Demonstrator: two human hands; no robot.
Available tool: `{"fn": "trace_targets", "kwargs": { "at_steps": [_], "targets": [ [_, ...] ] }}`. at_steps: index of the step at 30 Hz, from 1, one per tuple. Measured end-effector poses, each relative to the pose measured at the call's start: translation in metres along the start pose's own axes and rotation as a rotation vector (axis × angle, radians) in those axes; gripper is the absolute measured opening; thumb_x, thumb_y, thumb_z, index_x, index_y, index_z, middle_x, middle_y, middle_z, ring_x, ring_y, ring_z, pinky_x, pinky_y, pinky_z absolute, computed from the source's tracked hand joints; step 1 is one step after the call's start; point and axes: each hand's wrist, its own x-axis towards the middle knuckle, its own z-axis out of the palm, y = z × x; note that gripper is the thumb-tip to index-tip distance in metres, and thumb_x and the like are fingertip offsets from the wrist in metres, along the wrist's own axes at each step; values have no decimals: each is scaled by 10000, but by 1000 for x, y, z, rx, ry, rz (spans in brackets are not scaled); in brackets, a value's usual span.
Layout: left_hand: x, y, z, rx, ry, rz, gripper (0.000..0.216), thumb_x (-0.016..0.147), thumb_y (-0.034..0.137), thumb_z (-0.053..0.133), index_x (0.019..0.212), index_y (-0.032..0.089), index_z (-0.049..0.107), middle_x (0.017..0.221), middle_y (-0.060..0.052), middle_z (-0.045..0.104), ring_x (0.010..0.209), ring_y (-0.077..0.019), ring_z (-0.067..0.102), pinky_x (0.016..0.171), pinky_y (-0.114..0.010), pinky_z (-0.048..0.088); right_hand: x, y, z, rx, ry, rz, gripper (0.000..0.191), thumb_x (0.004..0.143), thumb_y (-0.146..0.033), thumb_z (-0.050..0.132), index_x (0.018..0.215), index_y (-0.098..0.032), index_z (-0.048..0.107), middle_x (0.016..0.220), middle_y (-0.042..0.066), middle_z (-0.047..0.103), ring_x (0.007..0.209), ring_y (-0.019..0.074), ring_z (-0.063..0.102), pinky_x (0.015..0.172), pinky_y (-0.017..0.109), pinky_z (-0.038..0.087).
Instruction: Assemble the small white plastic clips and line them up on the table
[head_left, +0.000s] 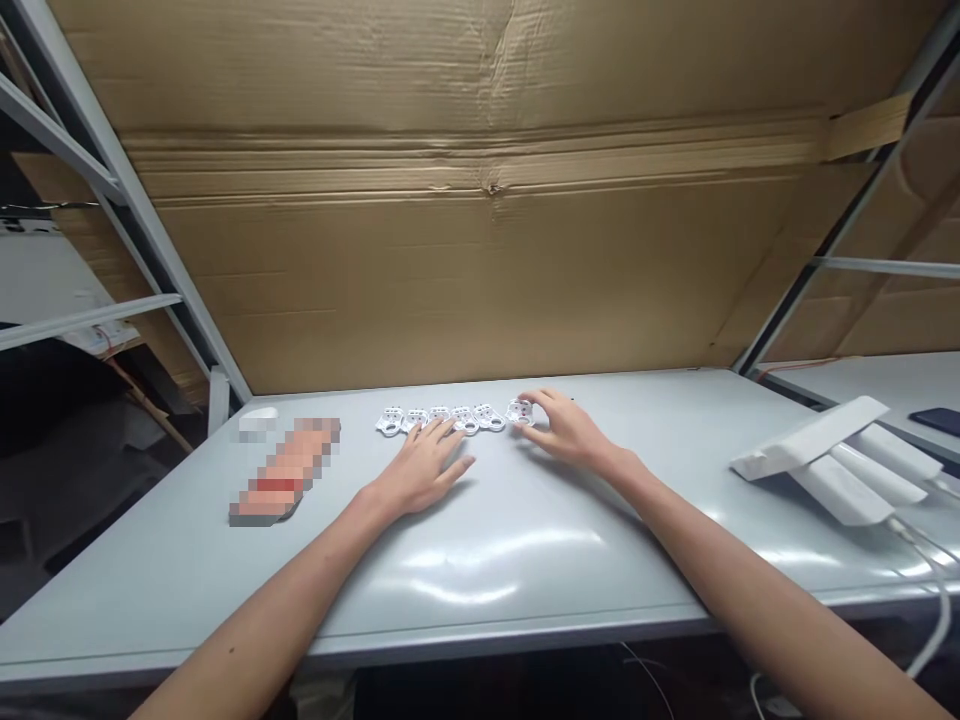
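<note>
- Here you are at the pale grey table (525,520), both forearms stretched forward, a row of small white pieces (463,412) laid out near the far side.
- Your left hand (426,470) is palm down, fingers loosely spread and straight, clenched on nothing; its fingertips reach over the near edges of the middle pieces, partly covering them, and whether they press down you cannot tell from here.
- Over on the right, your right hand (568,430) curves its thumb and fingers around a single white piece (520,411), fingertips at its edges; whether that's a firm pinch or just a touch, the view won't say.
- That single piece sits just beside the row's right end, with a narrow gap between; five others line up close together, ring-like openings towards you.
- Out to your left lies an orange-and-red item (289,470), blurred into blocks, with a small white object (257,424) near its far end.
- Well to your right, a bundle of long white blocks (836,460) trails white cables (937,620); cardboard (465,290) walls the back.
</note>
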Motion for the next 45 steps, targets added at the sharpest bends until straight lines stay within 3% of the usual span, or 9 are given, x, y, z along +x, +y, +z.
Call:
{"fn": "trace_targets", "kwargs": {
  "at_steps": [5,9,16,22,35,40,45],
  "targets": [
    [-1,0,-2,-15,36,74,566,1008,555,317,1436,211,455,1540,-120,375,1451,-307,270,1186,-542,188,-8,-31,5,148,-109,-222,423,887,-426,614,1244,-202,572,1207,132,635,1084,268,605,918,419,498],
    [-3,0,-3,-34,95,140,538,1013,528,335,1392,188,510,1505,-134,424,1412,-311,344,1170,-513,255,-12,-44,10,218,-232,-292,415,906,-429,600,1263,-220,571,1191,126,630,1058,259,610,902,422,517],
    [-3,3,-1,-28,132,212,492,938,537,516,1298,210,585,1440,-134,496,1367,-320,409,1140,-484,326,-12,-32,6,202,-119,-302,192,937,-253,535,1036,-235,699,1160,99,643,1054,239,623,928,415,510],
    [0,2,3,-52,158,256,462,917,519,575,1259,208,599,1384,-143,536,1323,-325,454,1114,-482,361,-12,-40,14,221,-160,-350,203,921,-191,539,969,-229,732,1078,91,656,947,212,640,817,346,532],
    [2,2,2,-109,154,280,329,967,445,533,1192,217,605,1253,-97,595,1189,-268,531,1017,-396,439,-11,-42,25,207,-114,-300,239,963,-186,438,929,-200,674,1042,100,675,956,220,642,832,366,530],
    [3,1,4,-93,152,269,358,949,436,570,1218,202,608,1285,-116,577,1217,-279,516,1030,-398,433,-9,-45,19,393,-16,-154,203,958,-258,469,962,-212,666,1009,80,717,922,224,659,846,394,523],
    [3,0,4,-80,153,250,372,941,421,585,1233,190,605,1303,-134,570,1237,-297,511,1036,-442,437,0,-44,8,1027,127,355,220,860,-416,644,887,-201,677,908,67,743,926,219,689,886,381,543]
  ]
}}
